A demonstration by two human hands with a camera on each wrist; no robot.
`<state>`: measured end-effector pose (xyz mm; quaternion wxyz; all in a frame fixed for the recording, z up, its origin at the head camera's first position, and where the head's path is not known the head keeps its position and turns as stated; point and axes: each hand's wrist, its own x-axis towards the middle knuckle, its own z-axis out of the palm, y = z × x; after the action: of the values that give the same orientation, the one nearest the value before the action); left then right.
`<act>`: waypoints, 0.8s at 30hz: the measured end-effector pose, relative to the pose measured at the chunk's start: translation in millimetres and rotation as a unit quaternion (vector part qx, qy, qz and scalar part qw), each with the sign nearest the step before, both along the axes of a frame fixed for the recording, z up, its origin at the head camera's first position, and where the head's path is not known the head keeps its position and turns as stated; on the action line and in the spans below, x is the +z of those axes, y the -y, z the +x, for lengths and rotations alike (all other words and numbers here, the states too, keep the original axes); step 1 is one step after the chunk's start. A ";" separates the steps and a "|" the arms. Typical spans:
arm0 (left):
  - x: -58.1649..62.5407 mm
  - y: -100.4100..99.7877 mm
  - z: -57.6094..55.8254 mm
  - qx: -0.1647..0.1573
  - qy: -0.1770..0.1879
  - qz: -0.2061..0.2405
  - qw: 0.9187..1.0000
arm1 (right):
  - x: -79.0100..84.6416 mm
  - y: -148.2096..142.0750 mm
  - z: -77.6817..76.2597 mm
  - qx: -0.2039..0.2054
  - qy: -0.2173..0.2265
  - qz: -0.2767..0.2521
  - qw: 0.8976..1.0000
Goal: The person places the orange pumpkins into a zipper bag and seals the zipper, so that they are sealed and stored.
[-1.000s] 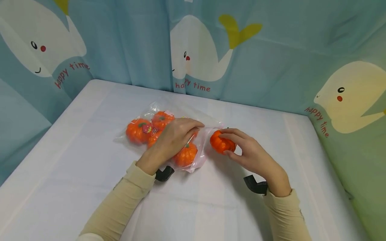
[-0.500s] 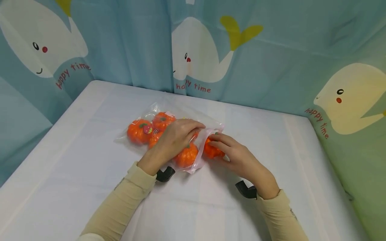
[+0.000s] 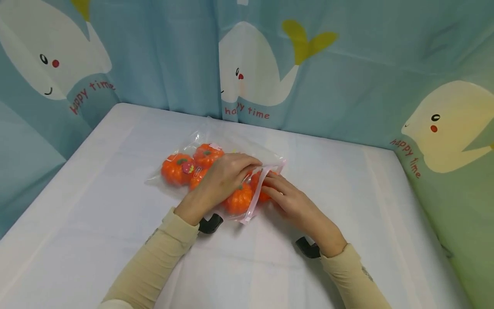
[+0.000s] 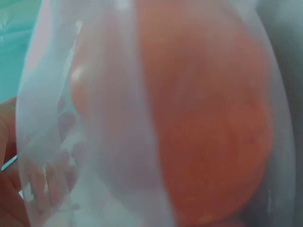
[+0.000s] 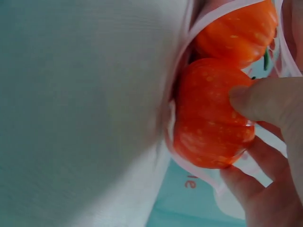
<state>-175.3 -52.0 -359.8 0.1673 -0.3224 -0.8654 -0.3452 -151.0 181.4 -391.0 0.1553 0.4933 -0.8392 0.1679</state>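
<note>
A clear zip bag [image 3: 247, 143] with a pink-edged mouth lies on the table, several small orange toy pumpkins [image 3: 175, 169] inside it. My left hand [image 3: 221, 176] reaches over the bag, fingers bent at the upper lip of its mouth and holding it raised. Another orange pumpkin [image 5: 208, 118] is gripped by my right hand [image 3: 297, 206], thumb on one side and fingers on the other. That pumpkin sits within the pink rim [image 5: 175, 90], right against a second pumpkin [image 5: 239, 35]. In the left wrist view, a blurred pumpkin [image 4: 208, 118] shows through the plastic.
A white cloth covers the table [image 3: 96, 240]. Blue curtain [image 3: 181, 56] printed with whales hangs along the back and left, and turns greenish on the right. A black wrist mount [image 3: 211, 223] juts out by each wrist.
My right hand has moved left with its pumpkin, from outside the bag to inside its mouth. The left hand has stayed put at the bag's lip.
</note>
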 end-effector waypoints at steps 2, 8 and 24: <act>-0.5 0.7 0.6 -0.001 0.000 -0.001 1.000 | -3.0 0.7 -0.6 0.006 -0.003 -0.005 1.000; -0.5 0.9 1.9 0.000 0.001 -0.002 1.000 | -5.1 -1.0 -1.5 -0.002 0.003 -0.028 1.000; 0.5 1.3 0.8 -0.012 0.008 -0.007 1.000 | 22.0 -17.0 7.4 -0.063 0.045 0.046 0.996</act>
<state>-174.5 -53.3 -359.3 0.1540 -0.3316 -0.8650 -0.3437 -143.6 198.4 -369.0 0.1046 0.4378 -0.8817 0.1412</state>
